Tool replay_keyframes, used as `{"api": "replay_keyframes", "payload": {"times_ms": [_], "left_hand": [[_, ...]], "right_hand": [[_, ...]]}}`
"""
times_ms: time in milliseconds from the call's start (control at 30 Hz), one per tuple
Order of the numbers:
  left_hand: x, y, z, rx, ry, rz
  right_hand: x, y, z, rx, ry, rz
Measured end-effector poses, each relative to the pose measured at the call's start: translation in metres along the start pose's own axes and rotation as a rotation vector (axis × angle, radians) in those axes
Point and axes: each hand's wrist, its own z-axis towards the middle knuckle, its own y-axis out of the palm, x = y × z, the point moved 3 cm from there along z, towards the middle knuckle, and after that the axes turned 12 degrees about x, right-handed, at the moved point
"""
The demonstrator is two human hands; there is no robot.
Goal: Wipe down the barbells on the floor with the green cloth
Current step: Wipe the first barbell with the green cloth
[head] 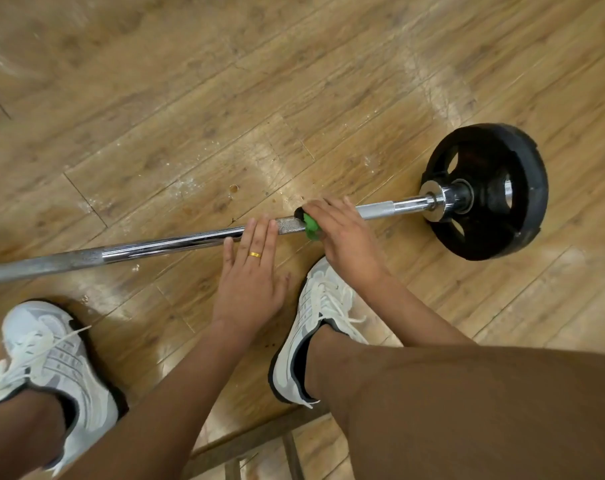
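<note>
A chrome barbell (162, 244) lies across the wooden floor, with a black weight plate (491, 192) on its right end. My right hand (342, 240) grips the green cloth (310, 227) wrapped round the bar's knurled part, left of the plate. Only a small fold of the cloth shows under the fingers. My left hand (251, 275) lies flat with straight fingers, fingertips resting on the bar just left of the cloth. A gold ring sits on one finger.
My two feet in white laced sneakers (56, 362) (311, 327) stand on the floor just in front of the bar. A dark wooden edge (259, 441) of a seat or frame shows at the bottom. Wooden floor (225, 98) extends beyond the bar.
</note>
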Motion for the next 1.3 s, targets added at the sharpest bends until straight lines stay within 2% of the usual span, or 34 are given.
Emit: {"api": "replay_keyframes", "payload": {"times_ms": [67, 133, 233, 300, 467, 600, 700, 833, 900, 1000, 1100, 1300], "left_hand": [[-0.004, -0.002, 0.007, 0.005, 0.008, -0.010], [-0.004, -0.005, 0.015, 0.016, 0.003, -0.017], [-0.003, -0.008, 0.026, 0.022, -0.017, 0.000], [-0.004, -0.010, 0.034, 0.013, -0.019, 0.009], [-0.010, -0.016, 0.050, 0.002, -0.012, 0.013], [-0.009, -0.014, 0.059, -0.002, -0.048, -0.003], [-0.009, -0.013, 0.064, 0.001, -0.057, -0.014], [-0.011, -0.015, 0.067, -0.017, -0.050, -0.007], [0.000, -0.018, 0.071, -0.007, 0.007, 0.011], [0.032, -0.016, 0.079, 0.012, 0.183, 0.060], [0.047, -0.009, 0.093, -0.067, 0.176, 0.076], [0.039, -0.007, 0.104, -0.106, 0.199, 0.084]], "right_hand": [[0.019, -0.010, 0.009, 0.056, 0.119, -0.004], [0.020, -0.014, 0.013, 0.099, 0.156, -0.031], [0.005, -0.002, 0.014, -0.010, 0.008, -0.049], [0.011, -0.004, 0.023, -0.060, -0.020, -0.067], [0.043, -0.026, 0.037, 0.097, 0.180, -0.080], [0.035, -0.018, 0.040, 0.023, 0.017, -0.114], [0.044, -0.022, 0.047, -0.010, -0.020, -0.147], [0.069, -0.034, 0.047, 0.067, 0.145, -0.166], [0.078, -0.037, 0.043, 0.131, 0.214, -0.141], [0.069, -0.035, 0.046, 0.135, 0.143, -0.105], [0.068, -0.035, 0.053, 0.059, 0.054, -0.120], [0.087, -0.050, 0.065, 0.135, 0.164, -0.078]]}}
